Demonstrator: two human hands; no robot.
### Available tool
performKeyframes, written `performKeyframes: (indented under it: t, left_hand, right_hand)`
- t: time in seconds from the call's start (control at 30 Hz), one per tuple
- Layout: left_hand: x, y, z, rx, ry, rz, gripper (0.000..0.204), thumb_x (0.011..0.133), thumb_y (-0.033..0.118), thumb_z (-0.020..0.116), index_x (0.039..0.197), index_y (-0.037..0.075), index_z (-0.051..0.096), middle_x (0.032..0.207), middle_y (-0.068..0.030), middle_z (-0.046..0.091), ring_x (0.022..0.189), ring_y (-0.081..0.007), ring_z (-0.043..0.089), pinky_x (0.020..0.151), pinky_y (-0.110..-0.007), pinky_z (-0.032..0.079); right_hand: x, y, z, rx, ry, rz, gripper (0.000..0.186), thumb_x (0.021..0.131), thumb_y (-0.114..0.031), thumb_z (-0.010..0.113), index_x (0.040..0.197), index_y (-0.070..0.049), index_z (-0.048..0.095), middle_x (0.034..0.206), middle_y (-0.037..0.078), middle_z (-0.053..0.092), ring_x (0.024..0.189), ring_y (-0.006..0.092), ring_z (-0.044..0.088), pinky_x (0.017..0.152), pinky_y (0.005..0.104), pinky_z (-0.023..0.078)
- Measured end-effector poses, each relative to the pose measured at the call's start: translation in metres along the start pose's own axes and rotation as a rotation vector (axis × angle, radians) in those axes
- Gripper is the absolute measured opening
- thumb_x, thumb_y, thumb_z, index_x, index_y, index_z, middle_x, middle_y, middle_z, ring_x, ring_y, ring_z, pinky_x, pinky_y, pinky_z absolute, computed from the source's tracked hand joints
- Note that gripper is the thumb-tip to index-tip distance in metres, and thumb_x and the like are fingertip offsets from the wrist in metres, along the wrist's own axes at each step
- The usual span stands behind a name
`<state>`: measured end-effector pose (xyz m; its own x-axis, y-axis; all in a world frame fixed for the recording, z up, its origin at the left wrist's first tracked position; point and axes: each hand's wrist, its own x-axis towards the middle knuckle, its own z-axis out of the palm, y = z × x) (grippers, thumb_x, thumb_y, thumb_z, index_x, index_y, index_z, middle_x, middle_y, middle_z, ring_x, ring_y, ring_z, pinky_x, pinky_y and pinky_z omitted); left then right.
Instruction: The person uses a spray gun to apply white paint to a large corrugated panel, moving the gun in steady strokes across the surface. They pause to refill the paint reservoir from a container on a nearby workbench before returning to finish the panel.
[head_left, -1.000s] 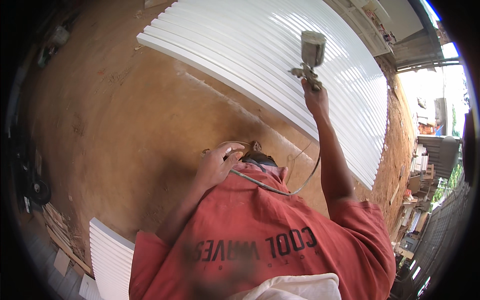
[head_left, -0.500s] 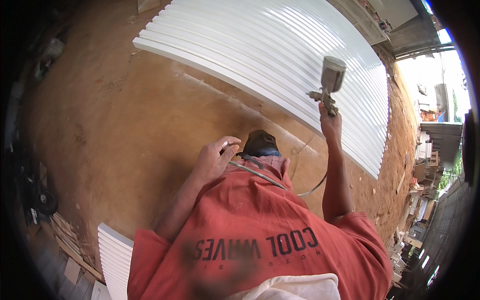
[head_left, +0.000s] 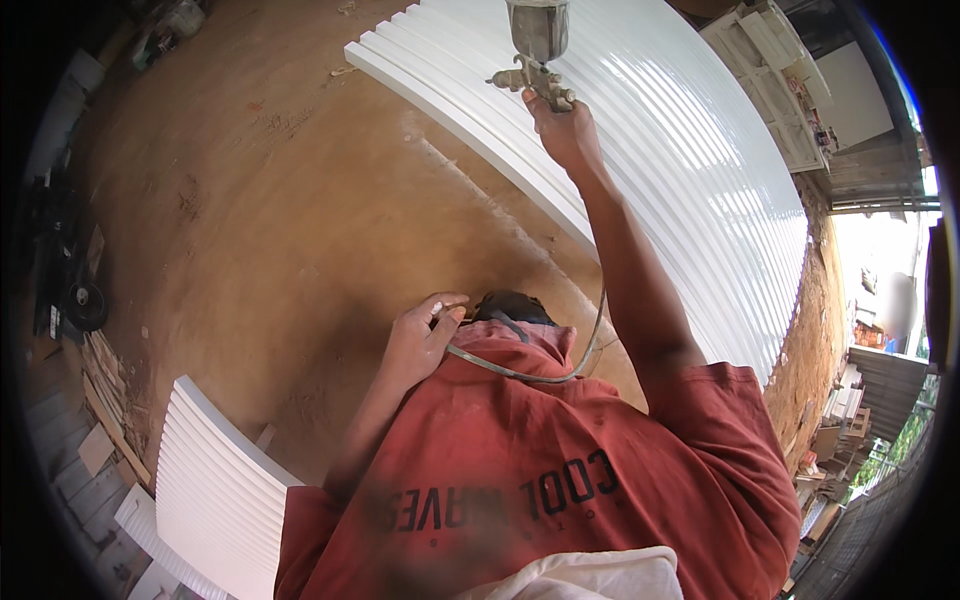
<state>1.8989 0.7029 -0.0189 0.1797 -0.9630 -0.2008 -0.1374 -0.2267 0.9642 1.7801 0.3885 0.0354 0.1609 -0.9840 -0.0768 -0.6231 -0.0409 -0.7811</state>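
Note:
My right hand is wrapped round the grip of a metal spray gun, its arm stretched far forward. The gun's grey cup sits on top and is cut off by the upper edge. Beneath the gun lies a long white panel with parallel slats, glossy over its middle. My left hand is closed in front of my chest, on the thin greenish air hose. From there the hose loops across my red shirt and rises beside my right forearm.
Another white slatted panel lies at the lower left. Bare brown ground spreads between the panels. A dark wheeled object stands at the far left, near wood strips. Pale frames lie at the upper right.
My right hand has carried the spray gun forward and to the left over the panel. The hose has swung into a wider loop. My left hand stays at my chest, and the view has shifted.

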Motion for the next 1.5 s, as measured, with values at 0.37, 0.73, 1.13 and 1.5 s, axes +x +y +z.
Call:
performKeyframes:
  t: [0.37,0.73,1.13,1.5]
  left_hand:
    - [0.046,0.028,0.049,0.067,-0.156,-0.039,0.029,0.101,0.025,0.058,0.116,0.002,0.067,0.100,-0.0144,0.073,0.089,-0.0202,0.069,0.079,-0.032,0.052]
    - [0.099,0.026,0.082,0.168,-0.290,0.080,0.030,0.101,0.029,0.058,0.114,0.003,0.066,0.090,-0.0168,0.071,0.083,-0.0280,0.070,0.075,-0.035,0.052]
    - [0.137,0.026,-0.054,0.095,-0.232,-0.052,0.036,0.102,0.033,0.055,0.117,0.002,0.066,0.095,-0.0186,0.072,0.087,-0.0268,0.071,0.078,-0.034,0.053]
    - [0.178,0.005,-0.149,0.065,-0.330,-0.060,0.028,0.102,0.025,0.058,0.116,0.002,0.067,0.082,-0.0051,0.063,0.070,-0.0106,0.054,0.067,-0.027,0.045]
  right_hand:
    - [-0.062,0.102,-0.085,-0.196,0.034,0.130,0.049,0.090,-0.048,0.067,0.105,-0.002,0.068,0.083,0.020,0.068,0.082,0.0327,0.063,0.077,0.0442,0.049]
    - [-0.165,0.179,-0.158,-0.116,0.073,0.280,0.030,0.094,-0.032,0.067,0.098,-0.002,0.066,0.074,0.018,0.064,0.070,0.0352,0.061,0.066,0.0450,0.046]
    - [-0.025,0.022,0.022,-0.104,-0.050,0.061,0.038,0.091,-0.041,0.067,0.098,-0.004,0.065,0.071,0.021,0.064,0.070,0.0414,0.064,0.065,0.0475,0.047]
    - [0.038,-0.100,0.124,0.030,-0.086,0.000,0.037,0.090,-0.038,0.069,0.102,-0.003,0.068,0.072,0.021,0.066,0.069,0.0401,0.064,0.065,0.0450,0.047]
